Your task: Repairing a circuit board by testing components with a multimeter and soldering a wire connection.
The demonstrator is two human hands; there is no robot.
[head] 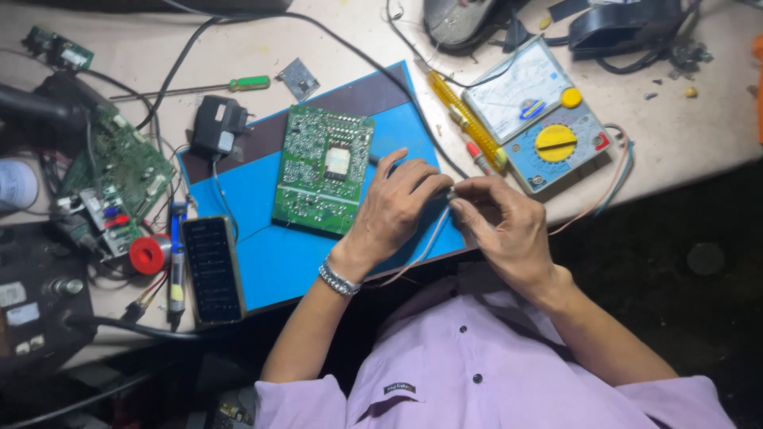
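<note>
My left hand [393,206] and my right hand [502,226] meet at the front edge of a blue work mat [270,262]. Their fingertips pinch a small dark part [451,193] between them, and a thin pale wire [421,253] hangs from it toward my body. What the part is stays too small to tell. A green circuit board [322,168] lies on the mat just left of my left hand. A metal bracelet [338,280] is on my left wrist.
An analog multimeter [540,119] with a yellow dial and yellow probe lies at the right. A phone [212,268], red solder spool [146,255], another circuit board [119,171], black adapter [218,125] and green-handled screwdriver [238,83] sit left. Cables cross the desk.
</note>
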